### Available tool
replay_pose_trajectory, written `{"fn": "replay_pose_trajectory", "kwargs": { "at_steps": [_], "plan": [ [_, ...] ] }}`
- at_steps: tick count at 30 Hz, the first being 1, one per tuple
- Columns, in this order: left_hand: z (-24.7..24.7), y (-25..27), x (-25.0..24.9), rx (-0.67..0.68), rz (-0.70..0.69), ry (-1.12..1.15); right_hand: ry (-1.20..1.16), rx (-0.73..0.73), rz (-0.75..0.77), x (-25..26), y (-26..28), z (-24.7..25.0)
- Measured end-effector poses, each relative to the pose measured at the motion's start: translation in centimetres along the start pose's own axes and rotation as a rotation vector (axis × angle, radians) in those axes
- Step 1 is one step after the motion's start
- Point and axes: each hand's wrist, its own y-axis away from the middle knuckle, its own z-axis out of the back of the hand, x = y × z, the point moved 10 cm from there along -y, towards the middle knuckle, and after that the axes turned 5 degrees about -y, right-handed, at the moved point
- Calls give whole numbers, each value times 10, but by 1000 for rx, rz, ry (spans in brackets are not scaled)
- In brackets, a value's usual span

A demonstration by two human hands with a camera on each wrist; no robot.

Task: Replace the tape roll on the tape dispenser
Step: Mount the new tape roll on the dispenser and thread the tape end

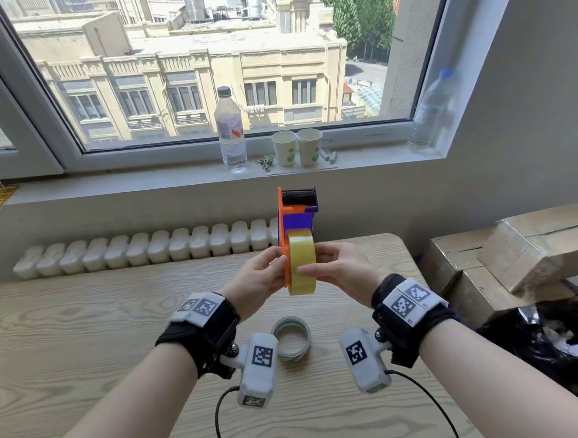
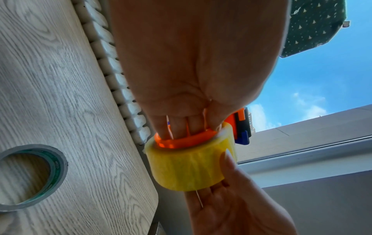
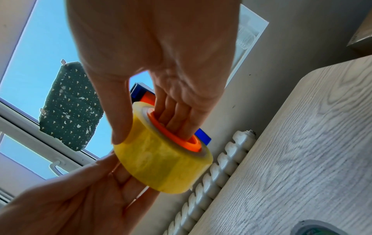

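An orange and purple tape dispenser point(image 1: 296, 214) is held upright above the wooden table point(image 1: 75, 338), with a yellow tape roll point(image 1: 301, 266) sitting on its orange hub point(image 3: 189, 145). My left hand point(image 1: 272, 270) grips the dispenser's orange side, fingers curled against the hub point(image 2: 185, 140). My right hand point(image 1: 326, 261) pinches the yellow roll point(image 3: 161, 165), thumb on its outer face and fingers inside the hub. A thin grey, nearly used-up roll point(image 1: 292, 339) lies flat on the table below my hands, also in the left wrist view point(image 2: 30, 178).
A white radiator point(image 1: 144, 249) runs behind the table. The windowsill holds a water bottle point(image 1: 230, 131), two paper cups point(image 1: 298, 149) and another bottle point(image 1: 431, 111). Cardboard boxes point(image 1: 527, 250) and a black bag point(image 1: 546, 339) stand right of the table.
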Motion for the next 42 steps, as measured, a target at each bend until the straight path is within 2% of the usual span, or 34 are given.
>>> {"fn": "replay_pose_trajectory", "kwargs": {
  "at_steps": [8,10,16,21,27,35,42],
  "plan": [
    [-9,0,3,32,-11,-42,27,-216,-81,-8,-7,16],
    [-9,-1,4,24,-5,-39,9,-196,-80,-7,-6,15],
    [0,-1,0,-13,-21,6,51,7,2,2,0,-3],
    [1,-1,-1,-20,-21,-39,25,-76,-9,3,1,-1],
    [-4,0,1,-9,-16,-60,10,-230,-107,-3,-4,10],
    [1,-1,-3,-43,-12,-13,52,-57,-35,0,-1,-2],
    [3,-4,-3,-42,-14,-33,133,-69,-17,0,-1,2]
  ]
}}
